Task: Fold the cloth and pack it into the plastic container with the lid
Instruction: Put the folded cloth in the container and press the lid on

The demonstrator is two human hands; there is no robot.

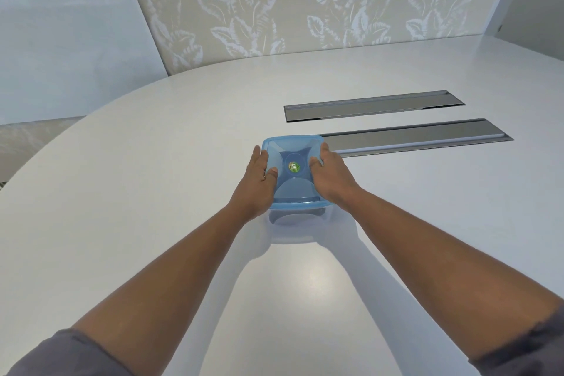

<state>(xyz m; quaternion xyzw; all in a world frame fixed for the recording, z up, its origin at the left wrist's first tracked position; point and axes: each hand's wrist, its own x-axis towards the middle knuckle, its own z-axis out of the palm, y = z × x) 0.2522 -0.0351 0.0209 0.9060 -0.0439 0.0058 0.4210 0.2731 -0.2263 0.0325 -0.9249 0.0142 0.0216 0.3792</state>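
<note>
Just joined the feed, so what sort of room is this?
Probably a meeting room: a large rounded white table with two recessed metal cable hatches and leaf-patterned wall panelling behind.

This looks like an office meeting room. The large white surface (152, 162) has a rounded end, like a conference table, and two long grey metal hatches (374, 105) are set flush into its top, side by side, of the kind that cover cable and power outlets. Behind it stands a wall panel (305, 0) with a pale leaf pattern, beside a plain glossy white wall (61, 24).
</note>
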